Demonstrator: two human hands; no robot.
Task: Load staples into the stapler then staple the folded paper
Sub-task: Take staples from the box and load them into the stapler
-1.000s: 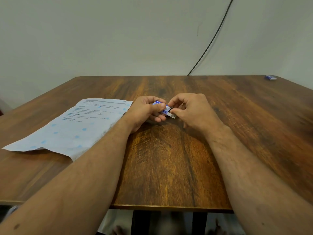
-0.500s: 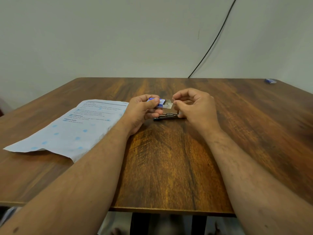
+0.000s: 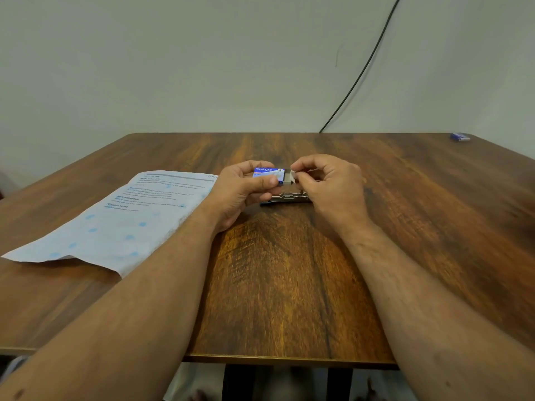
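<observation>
The left hand (image 3: 243, 188) held a small blue staple box (image 3: 268, 173) above the wooden counter (image 3: 289, 285), its fingers curled round the sleeve and the thumb pressed on its front. The right hand (image 3: 333, 183) pinched the end of the box's partly slid-out inner tray (image 3: 289, 177) between thumb and forefinger. The stapler (image 3: 285, 198) lay on the counter just below both hands. The printed paper (image 3: 124, 218) lay flat to the left, beside the left wrist.
</observation>
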